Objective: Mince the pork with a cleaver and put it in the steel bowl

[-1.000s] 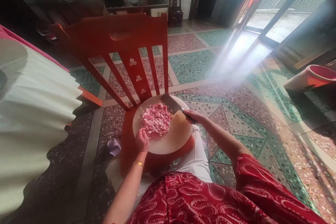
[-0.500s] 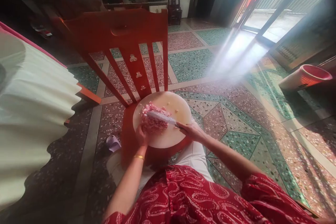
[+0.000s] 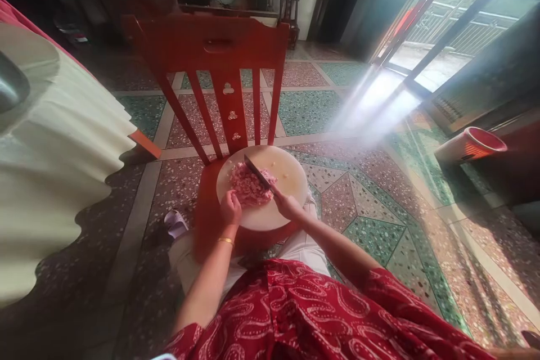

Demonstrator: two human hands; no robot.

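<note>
A heap of chopped pink meat lies on a round, pale cutting board, which rests on the seat of a red wooden chair. My right hand is closed round the handle of a kitchen knife. The blade is turned up on its edge over the meat, its tip pointing away and to the left. At the heap's near left side is my left hand, its fingers curled and closed against the meat's edge. Whether anything is pinched in them is hidden. Small white bits dot the board's right side.
The chair's slatted back rises behind the board. A table with a pale, wavy cloth stands at the left. A purple slipper shows beside the chair. A waste bin stands right, near the bright glass door.
The knife has turned from lying flatter across the meat to standing on its edge, tip swung farther away. My left hand has drawn back slightly. The whole view has shifted a little.
</note>
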